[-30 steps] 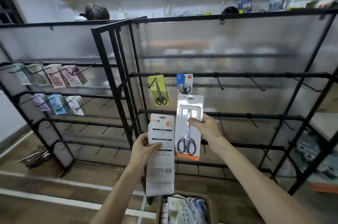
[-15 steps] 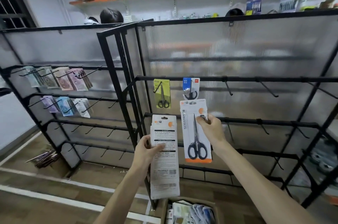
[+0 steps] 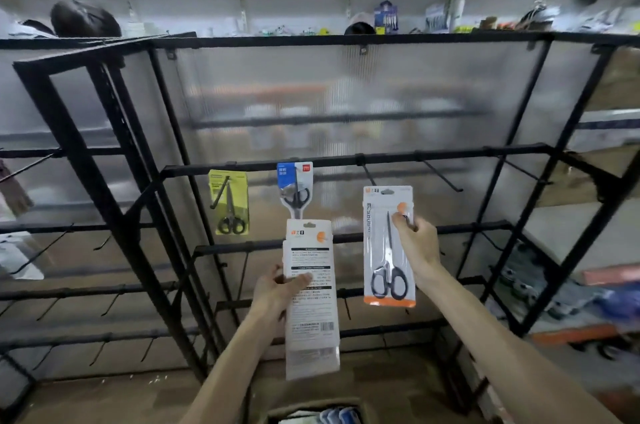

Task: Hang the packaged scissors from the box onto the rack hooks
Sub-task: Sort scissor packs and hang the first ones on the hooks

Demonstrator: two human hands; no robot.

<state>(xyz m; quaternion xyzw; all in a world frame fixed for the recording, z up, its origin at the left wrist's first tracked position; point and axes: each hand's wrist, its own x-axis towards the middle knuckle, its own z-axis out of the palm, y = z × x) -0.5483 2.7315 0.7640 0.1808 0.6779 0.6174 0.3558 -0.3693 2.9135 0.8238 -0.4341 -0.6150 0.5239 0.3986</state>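
The packaged scissors (image 3: 388, 247) hang upright in the right hand (image 3: 417, 247), face toward the camera, with the hang hole at the top of the card just below the upper rail of the rack (image 3: 450, 153). The right hand is closed on the card's right edge near its upper part, thumb on the front by the orange dot. The left hand (image 3: 277, 292) is closed on a stack of packs (image 3: 310, 299), back side showing, held lower and to the left; how many are in the stack is hard to tell, perhaps two or three.

Two packs already hang at the left end of that rail: a yellow pack (image 3: 229, 203) and a blue pack (image 3: 295, 189). The next free hook (image 3: 367, 174) sits just right of the blue pack, directly above the held card, with another free hook (image 3: 440, 175) further right.

To do this step well, the card should rise a little and tip its top toward the person so the hole meets the hook's tip square on, then slide back along the hook toward the rail. A grip this high on the card steadies the hole, but the fingers must stay clear of it. The left hand's stack is best kept low and away from the blue pack. The box (image 3: 311, 415) sits on the floor below, at the bottom edge of the view.
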